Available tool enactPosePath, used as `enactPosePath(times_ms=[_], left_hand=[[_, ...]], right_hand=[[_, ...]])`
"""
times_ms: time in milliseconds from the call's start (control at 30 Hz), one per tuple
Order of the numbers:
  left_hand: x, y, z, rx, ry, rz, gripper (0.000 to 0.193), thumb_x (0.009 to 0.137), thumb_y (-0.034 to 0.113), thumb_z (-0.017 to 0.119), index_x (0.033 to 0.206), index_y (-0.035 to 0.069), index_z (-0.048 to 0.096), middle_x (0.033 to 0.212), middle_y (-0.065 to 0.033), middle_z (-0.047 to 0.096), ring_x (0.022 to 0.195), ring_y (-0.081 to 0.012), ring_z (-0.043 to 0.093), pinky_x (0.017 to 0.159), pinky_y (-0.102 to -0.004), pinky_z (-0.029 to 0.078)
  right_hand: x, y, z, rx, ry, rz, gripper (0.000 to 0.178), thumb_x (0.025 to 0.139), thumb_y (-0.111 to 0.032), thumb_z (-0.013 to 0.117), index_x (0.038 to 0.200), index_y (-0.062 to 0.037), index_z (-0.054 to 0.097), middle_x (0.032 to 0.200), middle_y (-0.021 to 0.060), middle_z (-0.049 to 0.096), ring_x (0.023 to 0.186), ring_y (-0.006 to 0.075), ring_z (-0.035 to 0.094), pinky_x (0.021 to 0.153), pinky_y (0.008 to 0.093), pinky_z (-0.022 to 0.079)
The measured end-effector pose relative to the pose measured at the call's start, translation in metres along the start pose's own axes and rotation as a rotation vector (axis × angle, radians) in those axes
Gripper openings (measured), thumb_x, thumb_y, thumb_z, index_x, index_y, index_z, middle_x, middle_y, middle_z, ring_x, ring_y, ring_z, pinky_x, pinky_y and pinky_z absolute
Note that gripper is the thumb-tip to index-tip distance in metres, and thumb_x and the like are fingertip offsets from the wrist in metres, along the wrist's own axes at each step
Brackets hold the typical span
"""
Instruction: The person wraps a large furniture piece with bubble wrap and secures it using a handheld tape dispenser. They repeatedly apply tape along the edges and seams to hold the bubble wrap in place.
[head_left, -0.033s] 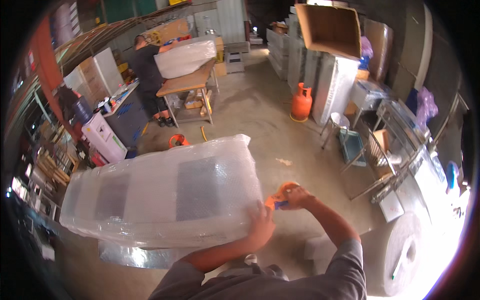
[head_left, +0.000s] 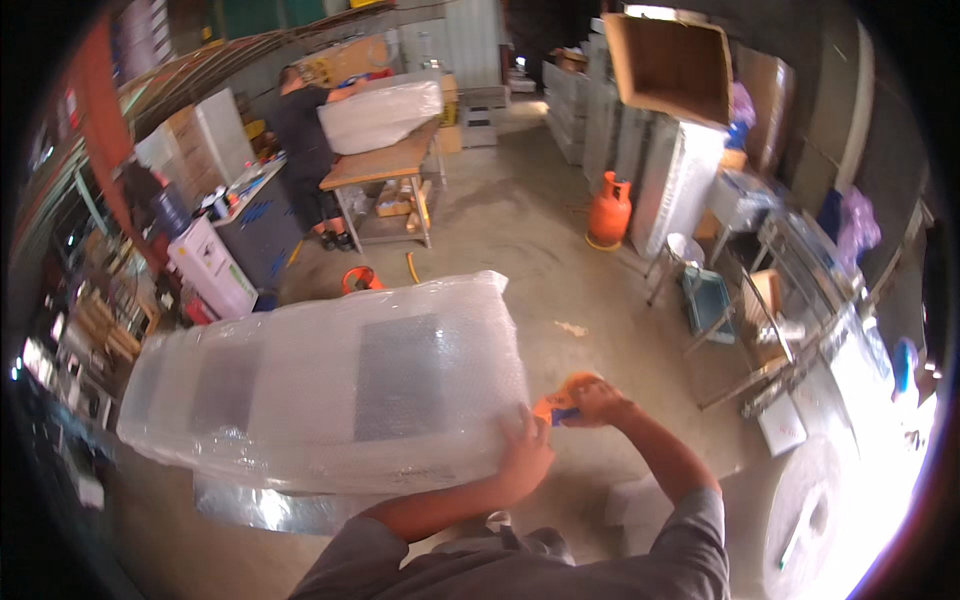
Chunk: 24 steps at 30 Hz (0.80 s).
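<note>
Translucent bubble wrap: outer layer of one long box-shaped package [head_left: 310, 385] with dark rectangular patches showing through, lying across the left and centre of the frame, its right end near the middle.

Left hand [head_left: 525, 458]: set against the package's right end, fingers bunched close to the dispenser; whether they pinch a strip of tape, cannot tell.

Right hand [head_left: 603, 402]: closed around one orange tape dispenser with a blue part [head_left: 563, 408], held just beside the package's right end, right of centre.

Beneath the package, lower left: one shiny silver flat sheet [head_left: 270, 507], partly covered.

Lower right: one large pale cylindrical roll of wrapping material [head_left: 800, 505], its round end facing out.

Upper left: one co-worker in dark clothing [head_left: 303, 140], standing at one brown-topped table with metal legs [head_left: 372, 173], one arm extended to a second, pale wrapped package [head_left: 385, 112] on it. One white water dispenser with a dark blue bottle [head_left: 212, 270], left. One orange bucket [head_left: 361, 279], behind the long package.

Upper right: one orange gas cylinder [head_left: 609, 212], upright on the floor; one tall silver wrapped panel [head_left: 677, 185] beside it; one open brown cardboard box [head_left: 672, 72] above the panel.

Right: one shallow teal tray [head_left: 708, 300]; one purple plastic bag [head_left: 856, 230].
</note>
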<state>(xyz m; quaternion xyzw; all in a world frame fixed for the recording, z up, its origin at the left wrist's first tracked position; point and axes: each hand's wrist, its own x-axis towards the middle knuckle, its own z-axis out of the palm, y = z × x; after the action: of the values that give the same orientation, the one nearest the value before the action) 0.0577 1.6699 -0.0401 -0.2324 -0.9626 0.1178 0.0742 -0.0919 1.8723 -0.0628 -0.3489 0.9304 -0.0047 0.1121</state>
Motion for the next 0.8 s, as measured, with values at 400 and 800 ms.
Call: enactPosePath(times_ms=[400,800], left_hand=[[0.025,-0.004,-0.022,0.066,-0.199,-0.057,0.043,0.091,0.041,0.061,0.108,0.009,0.083,0.147,-0.022,0.05,0.142,-0.0457,0.035,0.101,-0.0787,0.035],[-0.121,-0.056,-0.069,-1.452,0.142,-0.579,0.05,0.108,0.039,0.055,0.146,0.006,0.058,0.143,-0.0191,0.059,0.133,-0.0289,0.057,0.116,-0.0479,0.04]], right_hand=[[-0.03,0.027,-0.003,1.271,0.16,0.294,0.06,0.096,-0.057,0.072,0.091,0.003,0.072,0.074,0.0043,0.067,0.065,0.0139,0.061,0.06,0.0315,0.05],[-0.031,-0.064,-0.121,1.152,0.08,-0.342,0.065,0.088,-0.051,0.082,0.116,0.0058,0.067,0.095,0.0098,0.073,0.08,0.0191,0.071,0.073,0.0356,0.057]])
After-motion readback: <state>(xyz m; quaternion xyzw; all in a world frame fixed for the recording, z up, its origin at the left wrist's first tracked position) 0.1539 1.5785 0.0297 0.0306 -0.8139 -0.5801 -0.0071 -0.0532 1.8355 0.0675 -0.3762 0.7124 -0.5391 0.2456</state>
